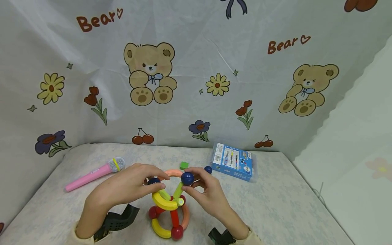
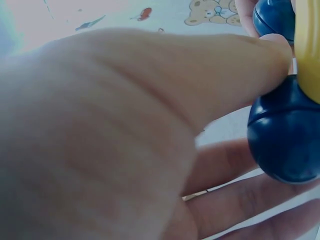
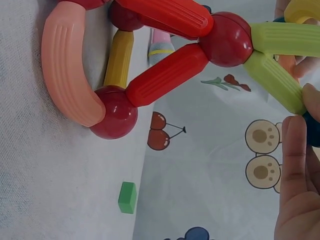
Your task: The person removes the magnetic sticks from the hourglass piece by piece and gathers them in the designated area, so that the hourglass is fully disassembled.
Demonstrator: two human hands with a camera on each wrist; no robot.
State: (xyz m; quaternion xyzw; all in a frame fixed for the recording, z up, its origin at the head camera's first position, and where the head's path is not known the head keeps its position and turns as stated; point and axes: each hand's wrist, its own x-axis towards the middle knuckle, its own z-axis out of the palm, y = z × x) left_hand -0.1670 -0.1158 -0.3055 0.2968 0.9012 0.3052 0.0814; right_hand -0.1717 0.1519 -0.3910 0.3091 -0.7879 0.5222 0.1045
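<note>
Left hand (image 1: 131, 183) is pinching a navy ball (image 1: 152, 181); right hand (image 1: 209, 193) is pinching a second navy ball (image 1: 187, 178), fingers bent on both. Ball-and-rod frame (image 1: 175, 218) is standing beneath, on worktop (image 1: 291, 204); pink microphone (image 1: 92, 177) is lying leftward.

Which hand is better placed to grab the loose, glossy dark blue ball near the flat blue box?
Probably the right hand: it's nearer that loose ball, though it pinches another dark blue ball. The left hand, holding a third ball, is farther.
</note>
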